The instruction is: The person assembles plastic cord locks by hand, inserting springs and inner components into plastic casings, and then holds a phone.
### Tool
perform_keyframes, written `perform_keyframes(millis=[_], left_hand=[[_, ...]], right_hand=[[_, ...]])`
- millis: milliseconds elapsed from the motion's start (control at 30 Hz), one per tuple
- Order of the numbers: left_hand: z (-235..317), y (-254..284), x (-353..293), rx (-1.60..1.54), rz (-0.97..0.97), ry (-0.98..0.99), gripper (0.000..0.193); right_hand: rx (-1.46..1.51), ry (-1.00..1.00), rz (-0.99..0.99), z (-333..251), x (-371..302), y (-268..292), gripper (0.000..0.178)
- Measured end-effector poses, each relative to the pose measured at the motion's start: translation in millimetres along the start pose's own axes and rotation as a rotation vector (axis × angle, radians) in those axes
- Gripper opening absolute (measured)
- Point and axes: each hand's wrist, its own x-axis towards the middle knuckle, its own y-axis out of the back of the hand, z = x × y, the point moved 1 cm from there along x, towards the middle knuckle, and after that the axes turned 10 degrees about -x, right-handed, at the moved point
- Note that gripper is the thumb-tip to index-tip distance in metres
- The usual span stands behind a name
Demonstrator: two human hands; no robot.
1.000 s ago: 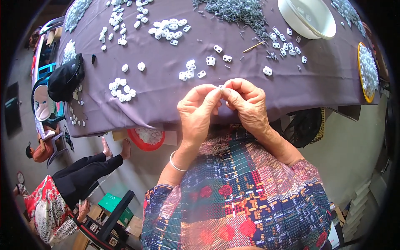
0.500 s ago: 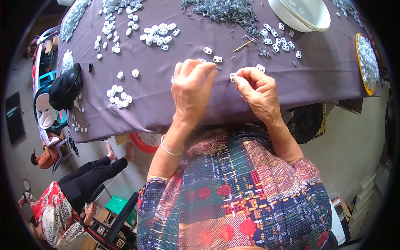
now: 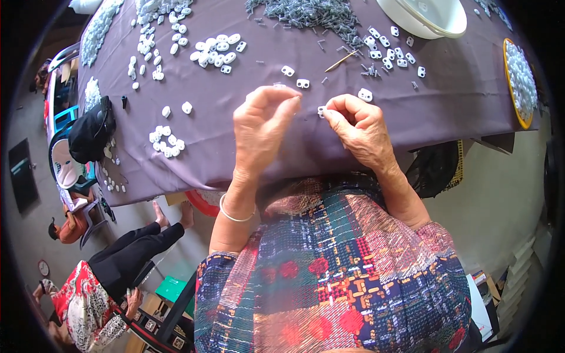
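Observation:
Over the near part of the purple-grey cloth, my right hand (image 3: 362, 129) pinches a small white plastic piece with two holes (image 3: 321, 112) between thumb and finger. To its left, my left hand (image 3: 259, 132) is raised with thumb and forefinger tips together; whatever they hold is too small to make out. Just beyond the hands lie two more white two-holed pieces (image 3: 302, 83), and another white piece (image 3: 365, 95) rests by my right knuckles. A pile of small grey pins (image 3: 315, 16) spreads at the far middle. Left of my hands sits a ring of white pieces (image 3: 166, 142).
A wooden stick (image 3: 341, 61) lies near loose pins and white pieces. At the far right stand a white basin (image 3: 421, 23) and a yellow-rimmed tray (image 3: 508, 65) of white pieces. A black bag (image 3: 91, 132) sits at the left edge. Another person (image 3: 88, 294) sits at lower left.
My left thumb and forefinger, spread apart before, now meet at their tips. My right hand keeps its pinch on the white piece. The whole view has shifted slightly.

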Motion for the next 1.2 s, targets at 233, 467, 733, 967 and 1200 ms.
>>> perform_keyframes(millis=[233,467,733,967,1200], left_hand=[[-8.8,12.1,-29.1,-0.589,0.082,0.398,0.015],[-10.8,17.7,-33.4,-0.581,0.058,0.404,0.018],[-12.7,15.1,-34.1,-0.545,0.036,0.402,0.017],[-13.2,12.4,-35.6,-0.502,0.033,0.419,0.018],[-15.5,4.1,-41.5,-0.479,0.076,0.375,0.017]], right_hand=[[-0.001,0.065,-0.075,-20.0,-2.2,-4.2,0.008],[-0.060,0.009,-0.166,-27.1,5.8,-12.5,0.010],[-0.114,0.023,-0.185,-26.0,6.0,-13.7,0.009],[-0.164,0.053,-0.209,-23.3,6.8,-11.6,0.009],[-0.263,0.127,-0.214,-18.0,10.0,-11.2,0.008]])
